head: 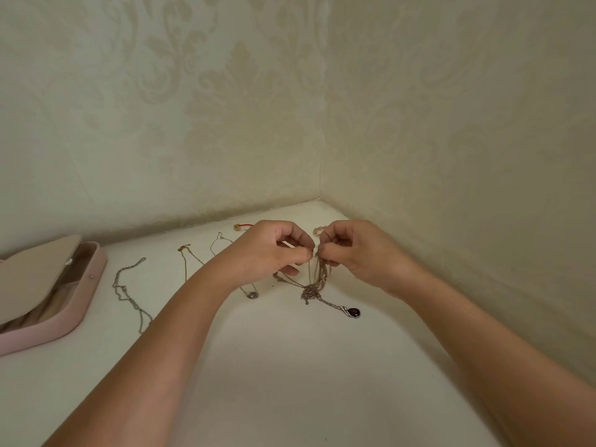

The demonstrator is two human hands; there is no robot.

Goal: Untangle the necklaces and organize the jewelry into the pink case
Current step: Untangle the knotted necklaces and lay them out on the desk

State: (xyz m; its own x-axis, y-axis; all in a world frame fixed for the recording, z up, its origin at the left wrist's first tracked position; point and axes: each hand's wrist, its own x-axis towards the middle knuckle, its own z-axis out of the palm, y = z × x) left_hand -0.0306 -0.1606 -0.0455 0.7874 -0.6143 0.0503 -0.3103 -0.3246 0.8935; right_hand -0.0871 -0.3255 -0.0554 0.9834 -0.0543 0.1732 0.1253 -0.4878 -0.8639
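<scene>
Untangling is underway: the left hand [274,250] and right hand [358,250] each pinch the knotted bunch of thin metal necklace chains [317,276] above the white tabletop [290,366], and the next move probably calls for teasing one strand loose for the open pink case [84,301] at far left.

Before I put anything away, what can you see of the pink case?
The pink case sits on the white table at the far left, partly cut off by the picture's edge. Rounded corners, soft-looking cover. Its lid is raised, showing beige lining and a small metal snap; a matching snap sits on the base's wall. Beige padded compartments show inside; contents cannot be told. Only the table touches it.
</scene>
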